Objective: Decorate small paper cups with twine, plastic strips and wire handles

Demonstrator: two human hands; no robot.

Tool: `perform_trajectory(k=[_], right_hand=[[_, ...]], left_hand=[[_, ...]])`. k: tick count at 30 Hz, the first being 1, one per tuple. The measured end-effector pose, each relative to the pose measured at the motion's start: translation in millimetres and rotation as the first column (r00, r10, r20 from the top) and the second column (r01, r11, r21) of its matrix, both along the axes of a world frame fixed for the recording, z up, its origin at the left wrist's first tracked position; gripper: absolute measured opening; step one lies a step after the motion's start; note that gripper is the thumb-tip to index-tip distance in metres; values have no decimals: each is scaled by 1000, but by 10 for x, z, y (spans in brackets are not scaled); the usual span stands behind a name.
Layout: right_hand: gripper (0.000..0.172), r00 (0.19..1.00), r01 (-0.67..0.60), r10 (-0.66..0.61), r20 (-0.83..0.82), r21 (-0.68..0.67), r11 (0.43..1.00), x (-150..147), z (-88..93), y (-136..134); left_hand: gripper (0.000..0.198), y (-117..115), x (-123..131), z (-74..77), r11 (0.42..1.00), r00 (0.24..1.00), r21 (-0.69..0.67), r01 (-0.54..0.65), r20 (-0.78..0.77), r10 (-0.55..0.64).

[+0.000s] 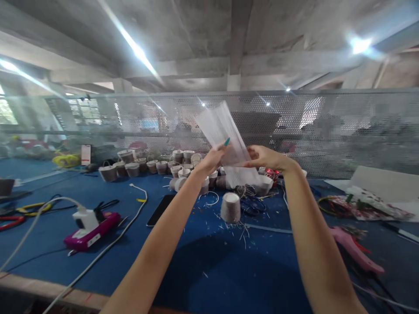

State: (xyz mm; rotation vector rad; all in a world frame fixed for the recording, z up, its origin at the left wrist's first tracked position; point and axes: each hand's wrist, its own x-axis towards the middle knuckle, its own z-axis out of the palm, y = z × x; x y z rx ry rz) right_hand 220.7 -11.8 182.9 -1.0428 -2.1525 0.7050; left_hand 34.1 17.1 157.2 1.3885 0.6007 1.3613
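Both my hands are raised over the middle of the table, on a bundle of thin white sheets (pixel 225 124) that is tilted and blurred by motion. My left hand (pixel 212 159) grips its left side, with a small teal tip (pixel 227 141) showing at the fingers; I cannot tell what this is. My right hand (pixel 263 157) is closed on the right edge, thumb across the front. Below them a small greyish pot (pixel 231 209) stands upside down on the blue tabletop (pixel 209 261), amid white fibre scraps.
Several small grey pots (pixel 132 169) crowd the back. To the left lie a magenta power strip (pixel 93 233), a white cable (pixel 111 242) and a dark phone (pixel 160 211). A pink glue gun (pixel 355 250) lies right. A red can (pixel 272 175) and perforated metal screen (pixel 294 113) are behind.
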Motion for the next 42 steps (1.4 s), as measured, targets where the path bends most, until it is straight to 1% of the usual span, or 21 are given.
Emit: perform_trajectory(k=[2, 3, 7, 10, 13, 15, 18, 20, 22, 23, 25, 26, 27, 29, 31, 33, 35, 37, 38, 40, 42], right_hand=[[51, 999, -24, 24, -33, 0, 1000, -3, -37, 75], [47, 999, -6, 7, -42, 18, 1000, 10, -53, 113], [38, 985, 164, -158, -61, 95, 982, 136, -65, 190], [38, 963, 250, -242, -122, 52, 967, 217, -21, 147], [40, 940, 307, -293, -177, 56, 950, 240, 19, 91], [41, 926, 355, -337, -167, 87, 931, 243, 22, 84], [43, 884, 462, -439, -162, 155, 873, 271, -5, 115], [44, 862, 503, -474, -179, 181, 845, 305, -27, 135], [45, 857, 508, -476, -195, 181, 842, 326, -43, 142], [46, 863, 495, -461, -206, 169, 852, 323, -47, 142], [48, 886, 441, -408, -221, 130, 888, 279, -47, 137], [49, 901, 407, -377, -213, 113, 907, 239, -42, 134], [50, 918, 370, -345, -196, 107, 923, 190, -35, 127], [49, 939, 320, -296, -172, 130, 939, 71, -13, 105], [48, 944, 277, -239, -226, 158, 948, -52, 9, 68], [47, 933, 223, -181, -311, 104, 969, -160, 18, 26], [41, 924, 97, -89, -371, 2, 995, -242, -2, -1], [38, 915, -61, 26, -402, -75, 995, -296, -45, 0], [39, 912, -112, 64, -404, -98, 989, -313, -70, 10], [42, 921, -120, 71, -383, -106, 987, -328, -111, 38], [41, 930, -50, 20, -368, -72, 996, -319, -124, 59]], left_hand=[[19, -12, 23, -19, 1000, 1000, 17, 21, -9, -21], [19, -14, 30, -26, 999, 1000, 35, 24, -5, -23], [16, 13, -12, -24, 999, 1000, 52, -9, 8, 9], [20, 45, -101, -9, 998, 998, 6, -59, 19, 59], [21, 64, -183, 8, 996, 996, -2, -89, -4, 89], [22, 73, -231, 22, 996, 994, 13, -91, -59, 92], [21, 95, -312, 42, 993, 982, 40, -111, -146, 116], [19, 117, -363, 47, 989, 982, 57, -135, -124, 141], [17, 135, -389, 36, 990, 990, 64, -123, -54, 127], [17, 141, -387, 25, 995, 996, 56, -86, -27, 87], [20, 152, -350, -10, 999, 999, 9, 44, -1, -44], [22, 159, -317, -32, 993, 994, -31, 112, 8, -112], [24, 167, -277, -56, 986, 989, -82, 148, 24, -147], [26, 186, -189, -109, 971, 983, -153, 181, 55, -175], [28, 196, -107, -164, 956, 972, -178, 235, 63, -227], [31, 190, -40, -212, 941, 957, -170, 291, 58, -285], [38, 169, 7, -243, 934, 943, -138, 330, 79, -322], [47, 152, 36, -254, 934, 932, -88, 347, 145, -332], [49, 151, 43, -255, 938, 927, -61, 342, 184, -327], [42, 174, 42, -254, 956, 934, -43, 290, 233, -272], [33, 227, 10, -258, 978, 962, -72, 198, 206, -180]])
